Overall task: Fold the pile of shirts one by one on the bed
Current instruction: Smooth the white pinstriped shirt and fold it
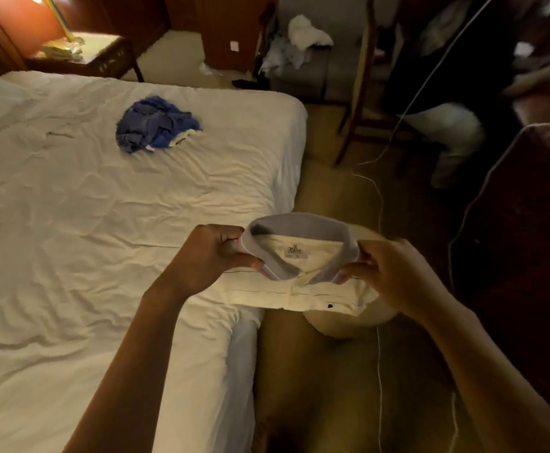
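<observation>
My left grip (213,253) and right grip (388,273) each pinching folded cream polo shirt (312,248), long axis left-right, collar (299,223) toward frame top

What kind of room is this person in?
Probably a bedroom, maybe a hotel room: a wide bed with a rumpled white sheet, a lit lamp on a nightstand beside it, and a wooden chair nearby.

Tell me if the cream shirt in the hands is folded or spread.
Folded: the cream shirt is a compact bundle, gripped at its collar by the left hand and right hand.
</observation>
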